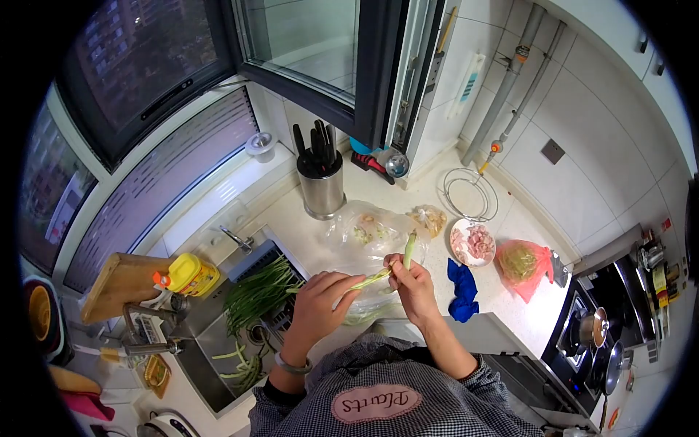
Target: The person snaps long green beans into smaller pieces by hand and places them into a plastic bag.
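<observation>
A thin pale-green stalk (377, 277) stretches between my two hands in front of my apron. My left hand (324, 295), with a bracelet at the wrist, pinches its left part. My right hand (409, 284) grips the other part, and a wider green end (409, 249) sticks up above the fingers. Just beyond the hands lies a clear plastic bag (364, 237) with pale green bits in it. Long green leafy stalks (256, 293) rest over the sink at the left, and several green pieces (246, 365) lie in the basin.
A knife block (321, 182) stands behind the bag. To the right are a plate of raw meat (473, 242), a blue cloth (462, 290), a pink bag (523, 266) and a stove (582, 339). A yellow bottle (191, 275) and a cutting board (125, 285) stand left of the faucet.
</observation>
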A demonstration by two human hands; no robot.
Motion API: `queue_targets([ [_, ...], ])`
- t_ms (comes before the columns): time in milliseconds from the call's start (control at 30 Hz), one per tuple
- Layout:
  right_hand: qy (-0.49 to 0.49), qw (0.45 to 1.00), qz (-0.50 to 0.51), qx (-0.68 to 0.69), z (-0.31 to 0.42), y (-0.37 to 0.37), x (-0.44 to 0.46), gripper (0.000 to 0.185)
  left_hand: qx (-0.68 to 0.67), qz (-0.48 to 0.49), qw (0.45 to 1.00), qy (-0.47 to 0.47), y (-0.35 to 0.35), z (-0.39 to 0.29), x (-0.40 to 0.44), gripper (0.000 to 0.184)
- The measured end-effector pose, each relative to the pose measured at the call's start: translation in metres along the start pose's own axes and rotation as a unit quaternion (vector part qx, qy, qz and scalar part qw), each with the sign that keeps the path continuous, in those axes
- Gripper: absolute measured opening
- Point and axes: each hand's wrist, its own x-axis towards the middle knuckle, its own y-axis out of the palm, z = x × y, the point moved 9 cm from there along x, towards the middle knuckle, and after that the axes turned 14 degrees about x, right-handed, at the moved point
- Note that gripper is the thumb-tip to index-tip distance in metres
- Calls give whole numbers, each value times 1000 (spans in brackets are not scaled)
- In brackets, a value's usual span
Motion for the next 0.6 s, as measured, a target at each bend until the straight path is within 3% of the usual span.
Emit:
queue_targets([
  [233,-37,996,-86,-7,10,-39,31,17,11,-29,1000,2,-9,1,-2,26],
  [300,-52,977,-99,-183,17,-44,46,22,7,-35,999,-3,-10,0,-2,26],
  [333,-150,951,-41,-266,26,-31,54,29,7,-34,999,-1,-10,-1,-3,26],
  [367,-153,951,-42,-265,24,-37,55,29,21,-32,999,10,-12,-4,-2,26],
  [433,-126,925,6,-360,25,-17,49,30,36,-34,999,19,-13,-4,0,27],
  [500,-145,922,60,-355,32,6,36,30,53,-50,997,18,-14,-3,-3,27],
  [567,-44,941,137,-307,25,30,21,30,57,-48,997,15,-15,-3,-2,29],
  [600,-44,941,137,-308,28,36,16,30,61,-47,997,16,-15,-3,-1,30],
])
